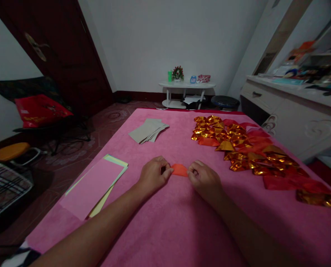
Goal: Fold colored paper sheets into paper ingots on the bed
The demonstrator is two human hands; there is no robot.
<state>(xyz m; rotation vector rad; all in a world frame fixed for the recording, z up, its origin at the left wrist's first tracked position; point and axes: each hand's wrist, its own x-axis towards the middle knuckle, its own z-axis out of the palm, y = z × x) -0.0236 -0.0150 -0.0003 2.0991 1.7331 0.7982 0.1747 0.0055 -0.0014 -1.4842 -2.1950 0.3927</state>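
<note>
A small folded piece of orange paper [179, 170] is stretched between my two hands, just above or on the pink tablecloth. My left hand [155, 171] pinches its left end between thumb and fingers. At the opposite end, my right hand [204, 178] is closed on the paper's right tip, the fingers curled in. To the right lie several rows of folded paper pieces [223, 145], some shiny gold and some red or orange. Beyond my left hand rests a loose stack of grey-beige sheets [148, 131].
Nearer on the left is a stack of pink, yellow and pale green paper [98, 181]. The pink cloth [165, 230] covers the table. A white side table [187, 85] stands by the far wall, a cabinet [299, 107] along the right, and a chair with a red bag [43, 110] at left.
</note>
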